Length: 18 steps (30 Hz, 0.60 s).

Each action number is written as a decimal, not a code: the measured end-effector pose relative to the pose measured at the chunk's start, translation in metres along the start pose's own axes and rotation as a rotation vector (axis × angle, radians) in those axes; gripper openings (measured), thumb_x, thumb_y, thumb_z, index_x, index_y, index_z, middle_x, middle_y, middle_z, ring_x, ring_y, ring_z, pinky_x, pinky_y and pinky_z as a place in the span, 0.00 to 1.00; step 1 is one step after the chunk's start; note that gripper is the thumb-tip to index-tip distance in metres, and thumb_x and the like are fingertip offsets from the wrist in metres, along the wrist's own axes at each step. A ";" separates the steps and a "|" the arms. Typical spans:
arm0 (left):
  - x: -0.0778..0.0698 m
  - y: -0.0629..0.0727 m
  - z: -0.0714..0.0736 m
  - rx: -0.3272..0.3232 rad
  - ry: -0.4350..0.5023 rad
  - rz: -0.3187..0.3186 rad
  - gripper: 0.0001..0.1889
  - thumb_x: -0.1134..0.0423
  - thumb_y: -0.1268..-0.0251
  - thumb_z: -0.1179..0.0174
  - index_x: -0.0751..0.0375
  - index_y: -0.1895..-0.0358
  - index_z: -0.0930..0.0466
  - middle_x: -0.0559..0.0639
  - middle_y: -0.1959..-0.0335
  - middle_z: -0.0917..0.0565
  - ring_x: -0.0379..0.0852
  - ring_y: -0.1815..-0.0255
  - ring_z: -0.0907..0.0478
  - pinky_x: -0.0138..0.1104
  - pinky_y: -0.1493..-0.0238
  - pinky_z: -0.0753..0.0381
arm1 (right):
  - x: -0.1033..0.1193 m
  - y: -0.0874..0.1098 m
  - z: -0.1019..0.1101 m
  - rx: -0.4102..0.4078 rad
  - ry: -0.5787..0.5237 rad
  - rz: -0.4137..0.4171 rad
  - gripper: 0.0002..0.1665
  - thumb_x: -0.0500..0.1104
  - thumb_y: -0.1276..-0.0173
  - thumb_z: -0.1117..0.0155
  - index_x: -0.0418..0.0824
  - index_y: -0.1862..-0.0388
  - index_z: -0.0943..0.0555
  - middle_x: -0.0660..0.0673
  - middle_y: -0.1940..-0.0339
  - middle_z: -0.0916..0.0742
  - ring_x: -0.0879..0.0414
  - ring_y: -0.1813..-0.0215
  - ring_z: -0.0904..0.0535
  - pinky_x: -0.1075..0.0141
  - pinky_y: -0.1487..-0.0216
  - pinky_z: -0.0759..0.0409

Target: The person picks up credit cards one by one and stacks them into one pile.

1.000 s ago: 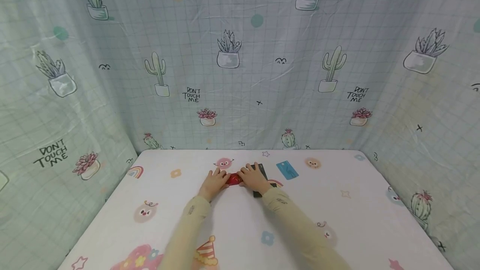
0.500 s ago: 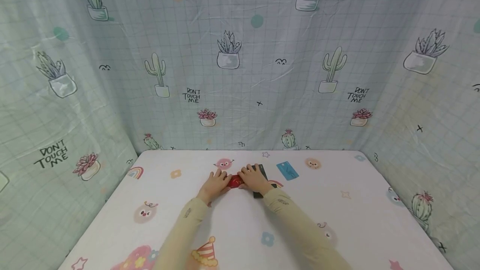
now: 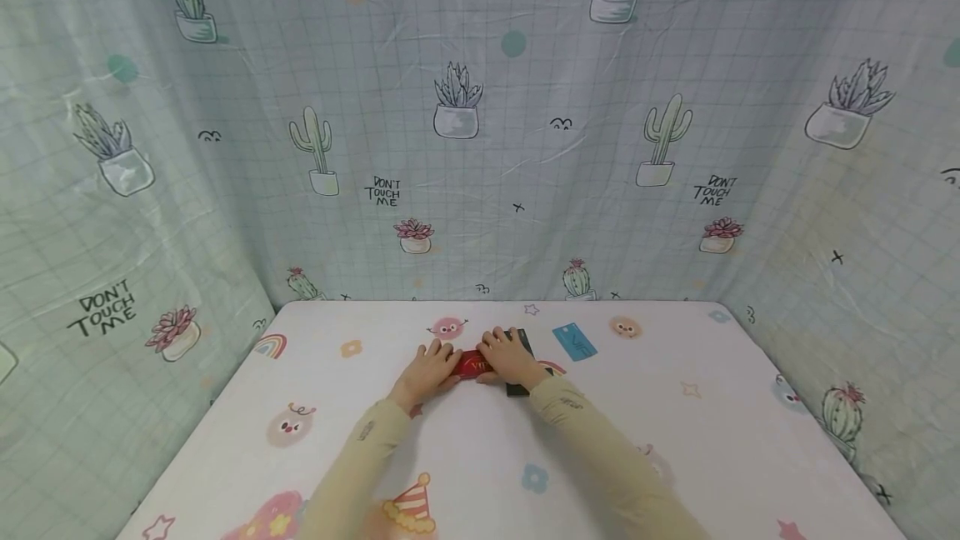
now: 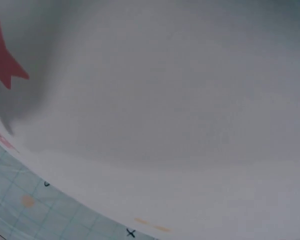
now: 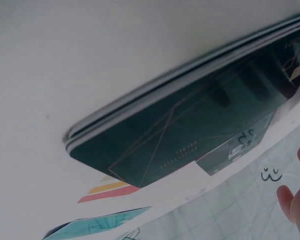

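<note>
A red card [image 3: 474, 365] with gold "VIP" lettering is held between both hands in the head view. My left hand [image 3: 426, 373] pinches its left end, thumb at the near edge and fingers at the far edge. At the other end my right hand [image 3: 512, 358] pinches it the same way, covering part of it. Under and beside the right hand lies a dark green flat item [image 5: 155, 125], layered at its edge like a card holder or booklet. Fingertips [image 5: 286, 202] of the right hand show at the right of its wrist view. The left wrist view catches mostly bare tabletop.
To the right of the hands lies a blue VIP card [image 3: 575, 342]. A small dark card [image 5: 237, 150] sits along the green item's edge. The white table [image 3: 465, 457] has printed cartoon figures, and a cactus-print curtain [image 3: 480, 173] surrounds its back and sides.
The red card has turned its face more toward the head camera, so its lettering now shows. My hands have spread slightly apart, still holding it, and the left forearm has shifted a little left.
</note>
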<state>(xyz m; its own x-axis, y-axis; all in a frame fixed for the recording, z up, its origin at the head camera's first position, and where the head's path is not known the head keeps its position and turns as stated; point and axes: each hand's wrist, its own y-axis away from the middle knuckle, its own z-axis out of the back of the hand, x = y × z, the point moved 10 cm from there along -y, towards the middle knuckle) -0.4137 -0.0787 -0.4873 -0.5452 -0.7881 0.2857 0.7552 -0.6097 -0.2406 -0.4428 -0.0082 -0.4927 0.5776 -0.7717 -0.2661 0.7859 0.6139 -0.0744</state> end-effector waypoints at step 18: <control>-0.005 0.003 0.007 -0.010 -0.010 -0.040 0.29 0.43 0.43 0.46 0.58 0.43 0.32 0.53 0.56 0.26 0.48 0.56 0.34 0.44 0.57 0.28 | -0.003 0.012 0.013 -0.066 -0.079 0.015 0.36 0.70 0.47 0.48 0.49 0.47 0.28 0.48 0.51 0.25 0.52 0.47 0.36 0.50 0.43 0.39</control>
<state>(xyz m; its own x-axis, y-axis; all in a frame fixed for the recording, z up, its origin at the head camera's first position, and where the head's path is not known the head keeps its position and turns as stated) -0.4062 -0.0755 -0.4830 -0.5714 -0.7623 0.3040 0.7291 -0.6416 -0.2382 -0.4321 -0.0006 -0.4805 0.6069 -0.7715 -0.1911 0.7623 0.6331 -0.1346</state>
